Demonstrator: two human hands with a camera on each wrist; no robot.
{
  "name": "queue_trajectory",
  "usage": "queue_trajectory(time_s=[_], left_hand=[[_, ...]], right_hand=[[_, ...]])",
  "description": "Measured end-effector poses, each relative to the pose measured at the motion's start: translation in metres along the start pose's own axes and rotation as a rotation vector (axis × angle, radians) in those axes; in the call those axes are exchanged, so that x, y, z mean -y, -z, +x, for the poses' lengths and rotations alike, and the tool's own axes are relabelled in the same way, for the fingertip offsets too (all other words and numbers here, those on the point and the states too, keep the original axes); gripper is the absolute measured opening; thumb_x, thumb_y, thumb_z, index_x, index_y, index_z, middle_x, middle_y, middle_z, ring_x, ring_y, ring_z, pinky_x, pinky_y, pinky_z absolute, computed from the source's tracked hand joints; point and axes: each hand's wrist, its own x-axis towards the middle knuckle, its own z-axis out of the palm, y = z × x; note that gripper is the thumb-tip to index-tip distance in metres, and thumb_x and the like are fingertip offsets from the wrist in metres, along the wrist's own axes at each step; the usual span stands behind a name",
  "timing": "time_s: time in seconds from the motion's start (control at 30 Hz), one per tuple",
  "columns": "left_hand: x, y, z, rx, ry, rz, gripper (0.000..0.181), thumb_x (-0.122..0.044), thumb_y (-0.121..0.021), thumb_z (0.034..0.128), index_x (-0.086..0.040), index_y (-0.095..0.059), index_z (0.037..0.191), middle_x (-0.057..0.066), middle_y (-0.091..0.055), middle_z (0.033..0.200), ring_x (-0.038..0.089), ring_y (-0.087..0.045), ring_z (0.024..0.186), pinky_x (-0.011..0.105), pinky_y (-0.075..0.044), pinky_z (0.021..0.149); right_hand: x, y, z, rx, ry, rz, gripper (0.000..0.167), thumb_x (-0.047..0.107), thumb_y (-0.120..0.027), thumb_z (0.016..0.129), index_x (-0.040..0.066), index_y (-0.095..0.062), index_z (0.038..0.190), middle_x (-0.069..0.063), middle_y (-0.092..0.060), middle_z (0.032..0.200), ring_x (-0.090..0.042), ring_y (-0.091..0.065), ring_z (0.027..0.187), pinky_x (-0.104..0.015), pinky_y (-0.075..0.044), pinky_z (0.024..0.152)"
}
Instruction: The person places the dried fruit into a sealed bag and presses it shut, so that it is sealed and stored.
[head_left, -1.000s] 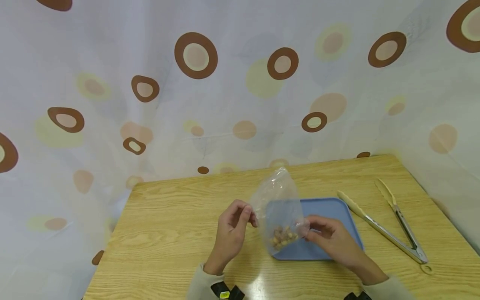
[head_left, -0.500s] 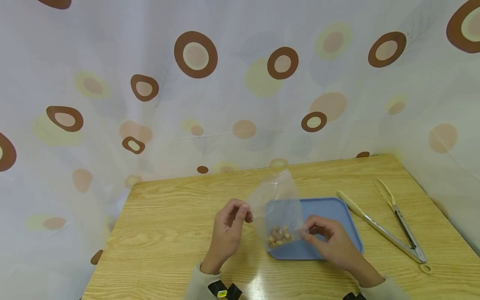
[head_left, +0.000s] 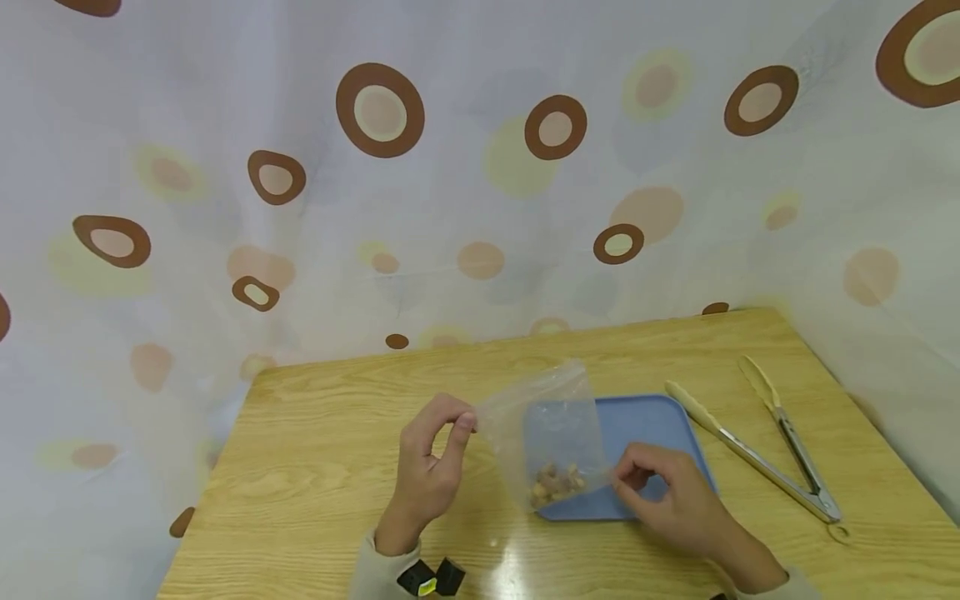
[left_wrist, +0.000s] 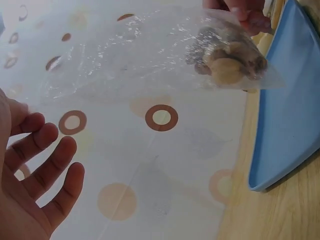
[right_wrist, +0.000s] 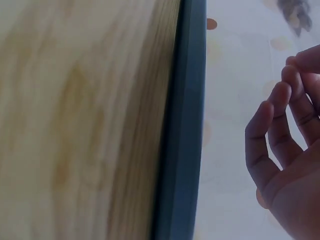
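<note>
A clear plastic zip bag [head_left: 547, 425] hangs tilted between both hands, in front of the blue tray's left part. Small brown and tan pieces that look like nuts [left_wrist: 227, 62] lie bunched in its lower corner. My left hand [head_left: 426, 471] pinches the bag's upper left corner between thumb and index finger; in the left wrist view its other fingers [left_wrist: 60, 160] are spread. Low on the bag's right side, my right hand [head_left: 671, 500] pinches a corner between thumb and fingertips. The right wrist view shows that hand at its right edge, with most of the thumb cut off.
The blue tray [head_left: 652, 417] lies under and behind the bag on the wooden table [head_left: 337, 450]. Right of it lie spread metal tongs [head_left: 780, 475] with cream tips. A patterned curtain [head_left: 450, 208] rises behind the table's back edge.
My left hand has moved left and pulls the bag's upper corner outward. The bag now leans lower and is stretched wider, with the nut-like pieces slightly farther left. My right hand keeps its pinch.
</note>
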Motion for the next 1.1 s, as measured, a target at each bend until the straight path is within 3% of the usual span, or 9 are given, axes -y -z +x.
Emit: queue_trajectory(time_s=[0.23,0.4,0.5,0.63,0.73,0.83,0.97,1.1], left_hand=[[-0.001,0.004,0.006,-0.042,0.003,0.033,0.017,0.01,-0.059,0.104,-0.005,-0.064,0.097,0.007,-0.063,0.086,0.017,-0.059,0.079,0.029,-0.053,0.079],[-0.003,0.0,0.005,0.001,0.102,-0.074,0.021,0.014,-0.053,0.1059,-0.004,-0.063,0.101,0.01,-0.066,0.089,0.02,-0.064,0.081,0.029,-0.058,0.081],[-0.004,-0.004,0.005,0.024,0.177,-0.194,0.022,0.015,-0.045,0.1093,0.0,-0.06,0.104,0.015,-0.067,0.09,0.024,-0.068,0.079,0.03,-0.063,0.078],[-0.005,-0.006,0.005,0.023,0.22,-0.293,0.021,0.014,-0.039,0.1114,0.004,-0.057,0.106,0.02,-0.065,0.089,0.028,-0.069,0.071,0.034,-0.065,0.064],[-0.005,-0.007,0.004,0.013,0.235,-0.302,0.02,0.013,-0.039,0.1117,0.005,-0.057,0.107,0.021,-0.065,0.088,0.028,-0.069,0.069,0.035,-0.064,0.059],[-0.005,-0.007,0.004,0.008,0.249,-0.293,0.02,0.012,-0.04,0.1121,0.004,-0.057,0.107,0.021,-0.065,0.089,0.027,-0.07,0.071,0.035,-0.064,0.059],[-0.004,-0.007,0.003,0.01,0.257,-0.295,0.02,0.011,-0.039,0.1125,0.004,-0.057,0.108,0.022,-0.066,0.089,0.028,-0.071,0.071,0.036,-0.064,0.059],[-0.003,-0.007,0.003,0.016,0.255,-0.298,0.02,0.012,-0.039,0.1124,0.004,-0.057,0.108,0.021,-0.066,0.088,0.027,-0.07,0.069,0.036,-0.064,0.059]], right_hand=[[0.002,-0.008,-0.002,-0.039,0.075,-0.137,0.04,-0.017,-0.079,0.08,0.021,-0.07,0.09,0.01,-0.07,0.083,0.001,-0.063,0.074,-0.018,-0.054,0.066],[0.009,-0.008,-0.002,-0.004,-0.01,-0.151,0.039,-0.013,-0.078,0.086,0.024,-0.068,0.09,0.012,-0.071,0.084,0.003,-0.063,0.076,-0.023,-0.056,0.065],[0.009,-0.007,-0.002,0.034,-0.064,-0.108,0.035,-0.011,-0.077,0.091,0.024,-0.069,0.093,0.01,-0.073,0.086,0.0,-0.066,0.079,-0.025,-0.058,0.067],[0.009,-0.005,-0.003,0.148,-0.162,0.058,0.022,-0.003,-0.074,0.099,0.017,-0.071,0.107,0.0,-0.076,0.096,-0.006,-0.07,0.086,-0.028,-0.061,0.071],[0.011,-0.001,-0.002,0.24,-0.241,0.181,0.015,0.002,-0.071,0.105,0.012,-0.071,0.116,-0.007,-0.075,0.104,-0.011,-0.072,0.09,-0.03,-0.063,0.075],[0.013,0.001,0.0,0.286,-0.273,0.232,0.011,0.005,-0.066,0.108,0.01,-0.071,0.116,-0.008,-0.075,0.107,-0.016,-0.073,0.091,-0.031,-0.063,0.078],[0.014,0.003,0.001,0.305,-0.3,0.276,0.011,0.005,-0.063,0.11,0.008,-0.073,0.113,-0.012,-0.075,0.105,-0.021,-0.073,0.09,-0.033,-0.062,0.076],[0.014,0.001,0.001,0.271,-0.33,0.269,0.008,0.008,-0.065,0.109,0.009,-0.073,0.106,-0.014,-0.073,0.097,-0.022,-0.07,0.083,-0.032,-0.06,0.073]])
